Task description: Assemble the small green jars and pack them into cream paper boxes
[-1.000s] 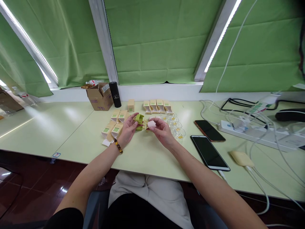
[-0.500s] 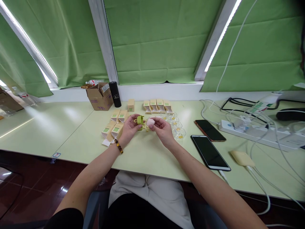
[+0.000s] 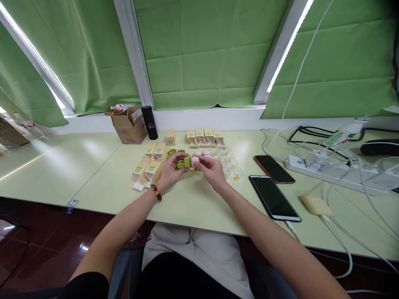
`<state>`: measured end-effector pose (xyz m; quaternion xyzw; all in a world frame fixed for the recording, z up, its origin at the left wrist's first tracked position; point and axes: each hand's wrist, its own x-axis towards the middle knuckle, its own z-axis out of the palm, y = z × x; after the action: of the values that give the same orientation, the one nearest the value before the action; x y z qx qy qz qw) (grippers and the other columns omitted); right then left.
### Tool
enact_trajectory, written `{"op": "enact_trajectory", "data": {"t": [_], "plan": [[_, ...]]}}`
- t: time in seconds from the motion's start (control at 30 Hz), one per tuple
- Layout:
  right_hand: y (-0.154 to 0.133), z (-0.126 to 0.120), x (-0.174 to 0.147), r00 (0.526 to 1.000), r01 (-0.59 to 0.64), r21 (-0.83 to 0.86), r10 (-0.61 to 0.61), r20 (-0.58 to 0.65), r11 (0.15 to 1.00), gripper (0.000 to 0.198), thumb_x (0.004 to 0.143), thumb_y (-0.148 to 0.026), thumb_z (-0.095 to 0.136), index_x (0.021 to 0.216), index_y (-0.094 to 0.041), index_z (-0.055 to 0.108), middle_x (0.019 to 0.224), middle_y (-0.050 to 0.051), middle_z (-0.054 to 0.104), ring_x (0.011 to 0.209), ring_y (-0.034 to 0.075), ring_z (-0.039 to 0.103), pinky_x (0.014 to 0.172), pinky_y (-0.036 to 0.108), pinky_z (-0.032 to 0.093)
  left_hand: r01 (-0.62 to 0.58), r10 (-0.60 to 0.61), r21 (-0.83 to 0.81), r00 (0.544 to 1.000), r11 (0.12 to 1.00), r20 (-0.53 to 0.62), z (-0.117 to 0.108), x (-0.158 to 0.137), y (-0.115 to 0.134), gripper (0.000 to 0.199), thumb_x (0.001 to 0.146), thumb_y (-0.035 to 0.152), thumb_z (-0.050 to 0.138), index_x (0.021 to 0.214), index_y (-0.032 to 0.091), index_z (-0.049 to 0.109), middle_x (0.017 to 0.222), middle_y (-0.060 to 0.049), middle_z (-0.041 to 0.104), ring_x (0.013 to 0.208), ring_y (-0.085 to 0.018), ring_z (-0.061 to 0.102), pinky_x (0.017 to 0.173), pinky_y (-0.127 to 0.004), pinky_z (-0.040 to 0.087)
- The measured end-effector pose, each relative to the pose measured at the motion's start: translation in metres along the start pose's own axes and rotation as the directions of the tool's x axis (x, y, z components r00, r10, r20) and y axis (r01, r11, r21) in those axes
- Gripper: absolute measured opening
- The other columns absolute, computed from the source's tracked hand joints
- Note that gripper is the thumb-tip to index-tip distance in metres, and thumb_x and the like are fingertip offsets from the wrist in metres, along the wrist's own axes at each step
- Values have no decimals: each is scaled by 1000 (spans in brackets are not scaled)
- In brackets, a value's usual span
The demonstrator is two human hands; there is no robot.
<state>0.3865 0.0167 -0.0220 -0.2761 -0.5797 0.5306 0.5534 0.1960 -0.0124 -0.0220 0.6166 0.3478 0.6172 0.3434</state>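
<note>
My left hand (image 3: 171,170) is closed on a small green plastic case (image 3: 184,162) with a loop on its left side. Between the thumb and fingers of my right hand (image 3: 213,172) is a small white-pink block (image 3: 195,160), pressed against the right end of the green case. Behind my hands, more green pieces (image 3: 172,152) and pale pink blocks (image 3: 205,153) lie on the table. Clear plastic cups with yellow marks (image 3: 234,173) stand just right of my right hand. Open beige boxes with green labels (image 3: 153,169) sit beside my left wrist.
A row of open beige boxes (image 3: 205,138) and one closed box (image 3: 170,137) stand at the back. Behind them are a cardboard carton (image 3: 129,126) and a black cylinder (image 3: 150,123). Two phones (image 3: 274,198), a power strip (image 3: 336,174) and loose cables occupy the right side.
My hands have come together, and the white-pink block has moved left against the green case. The case has turned and sits slightly lower.
</note>
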Motion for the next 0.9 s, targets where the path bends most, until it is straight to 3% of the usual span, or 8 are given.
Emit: {"op": "enact_trajectory", "data": {"t": [0.4,0.9], "plan": [[-6,-3,0,997,-1,-65,7,83,998,44,73,-61,92,93,-22,86,79,2,77,66,18,66,69,35,60,-20,18,85,999,996,28,-1,-2,2,47,73,21,95,115,21,74,125,-10,72,118,-26,69,109,-43,54],[-6,-6,2,993,-25,-75,33,117,997,52,72,-68,88,88,-18,85,82,5,78,66,18,65,69,35,59,59,-60,103,998,993,13,-1,0,2,52,66,25,98,114,19,79,122,-10,77,113,-25,72,106,-42,57]]}}
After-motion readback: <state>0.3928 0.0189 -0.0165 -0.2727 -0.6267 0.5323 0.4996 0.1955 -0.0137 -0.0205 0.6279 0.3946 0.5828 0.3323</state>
